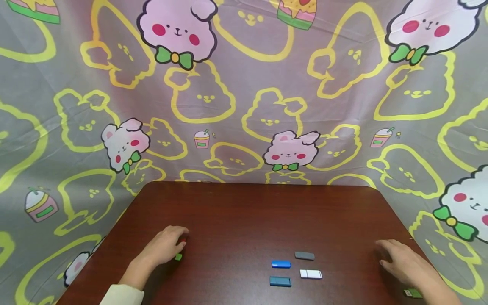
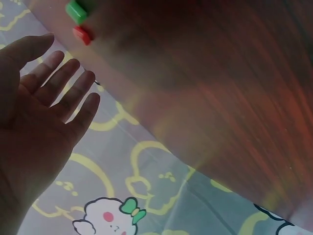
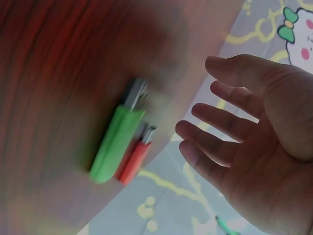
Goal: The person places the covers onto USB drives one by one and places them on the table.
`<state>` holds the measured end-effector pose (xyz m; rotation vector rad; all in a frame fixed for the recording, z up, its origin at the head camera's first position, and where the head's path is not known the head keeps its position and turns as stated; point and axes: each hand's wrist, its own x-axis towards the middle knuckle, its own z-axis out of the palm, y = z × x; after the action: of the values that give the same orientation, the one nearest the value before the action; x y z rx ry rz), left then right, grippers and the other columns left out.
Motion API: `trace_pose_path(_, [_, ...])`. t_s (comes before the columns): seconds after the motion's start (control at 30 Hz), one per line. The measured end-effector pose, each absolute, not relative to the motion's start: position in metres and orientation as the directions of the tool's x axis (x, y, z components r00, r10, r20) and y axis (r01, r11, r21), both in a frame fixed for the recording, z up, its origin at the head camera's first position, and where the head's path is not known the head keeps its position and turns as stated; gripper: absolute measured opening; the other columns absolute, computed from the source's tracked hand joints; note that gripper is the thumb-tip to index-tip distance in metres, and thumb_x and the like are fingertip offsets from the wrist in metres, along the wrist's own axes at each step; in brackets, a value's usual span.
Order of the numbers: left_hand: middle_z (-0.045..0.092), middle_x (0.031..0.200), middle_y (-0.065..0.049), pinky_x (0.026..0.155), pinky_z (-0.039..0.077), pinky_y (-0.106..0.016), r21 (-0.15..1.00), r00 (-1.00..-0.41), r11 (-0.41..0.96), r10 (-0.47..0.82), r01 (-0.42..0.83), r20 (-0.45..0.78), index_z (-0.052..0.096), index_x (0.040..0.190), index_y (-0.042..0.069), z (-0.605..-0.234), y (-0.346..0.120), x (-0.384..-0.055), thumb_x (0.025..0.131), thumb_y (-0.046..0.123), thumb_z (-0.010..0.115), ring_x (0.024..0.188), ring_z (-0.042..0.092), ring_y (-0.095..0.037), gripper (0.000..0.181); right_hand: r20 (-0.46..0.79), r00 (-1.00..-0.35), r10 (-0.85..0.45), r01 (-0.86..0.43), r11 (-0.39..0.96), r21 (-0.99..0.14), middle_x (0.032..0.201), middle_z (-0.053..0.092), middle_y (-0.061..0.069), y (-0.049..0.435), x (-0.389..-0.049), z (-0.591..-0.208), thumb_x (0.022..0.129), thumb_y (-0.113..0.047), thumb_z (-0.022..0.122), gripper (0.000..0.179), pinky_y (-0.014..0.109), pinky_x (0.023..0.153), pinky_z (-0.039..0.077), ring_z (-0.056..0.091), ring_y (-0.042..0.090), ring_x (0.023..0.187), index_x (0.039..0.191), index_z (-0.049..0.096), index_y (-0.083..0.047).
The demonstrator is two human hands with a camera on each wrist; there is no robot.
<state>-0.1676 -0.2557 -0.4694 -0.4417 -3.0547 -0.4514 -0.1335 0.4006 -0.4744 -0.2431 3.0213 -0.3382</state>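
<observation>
My left hand [image 1: 164, 245] is held over the left side of the table with fingers loosely extended and nothing in them. A green cap [image 2: 77, 12] and a smaller red cap [image 2: 82, 35] lie close by it on the tabletop. Over the right side, my right hand [image 1: 405, 262] is likewise relaxed, its palm bare in the right wrist view. A green USB stick [image 3: 116, 144] and a smaller red USB stick [image 3: 135, 162], both with metal plugs exposed, lie near it. In the head view the right hand hides the red stick; the green one shows partly beside the wrist.
Between the hands, toward the right, lie a blue USB stick [image 1: 281, 264], a grey one [image 1: 304, 256], a white one [image 1: 311, 274] and a teal one [image 1: 280, 281]. The brown table [image 1: 244, 212] has a patterned cloth [image 1: 236, 110] hanging behind and around it.
</observation>
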Motion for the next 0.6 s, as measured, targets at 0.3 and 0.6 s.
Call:
trace_pose_path(0.3, [0.068,0.119,-0.012,0.099,0.048,-0.054,0.276,-0.967,0.926,0.249,0.256,0.062,0.069,0.114,0.005,-0.478,-0.266,-0.175,0.088,0.014,0.077,0.117,0.06,-0.036,0.029,-0.004,-0.986,-0.166,-0.161,0.965,-0.209,0.106,0.064,0.026,0.421,-0.131,-0.485,0.076,-0.006,0.082,0.043,0.06,0.085,0.05,0.061,0.049,0.102,0.112,0.064,0.006])
trace_pose_path(0.6, [0.068,0.117,-0.014,0.1,0.047,-0.054,0.266,-0.969,0.932,0.243,0.246,0.043,0.069,0.113,0.003,-0.48,-0.268,-0.178,0.087,0.014,0.078,0.117,0.06,-0.037,0.03,0.056,-0.985,-0.165,-0.173,0.967,-0.189,0.101,0.065,0.025,0.43,-0.127,-0.487,0.072,0.0,0.082,0.038,0.06,0.083,0.051,0.062,0.047,0.097,0.106,0.065,0.005])
